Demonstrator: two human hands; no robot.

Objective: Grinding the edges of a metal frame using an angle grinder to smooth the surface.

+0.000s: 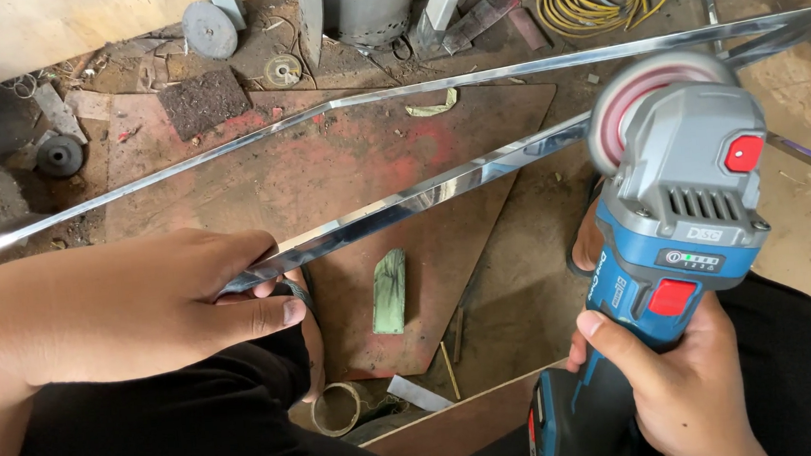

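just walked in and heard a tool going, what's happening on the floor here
A person works over a shiny metal strip. The left hand grips its near end, and the right hand holds a blue and grey cordless angle grinder, its disc right at the strip's edge. A green block lies on the reddish board underneath.

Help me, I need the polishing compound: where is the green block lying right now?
The worn green block lies on the reddish board near the middle of the head view, just below the shiny metal strip, between both hands.
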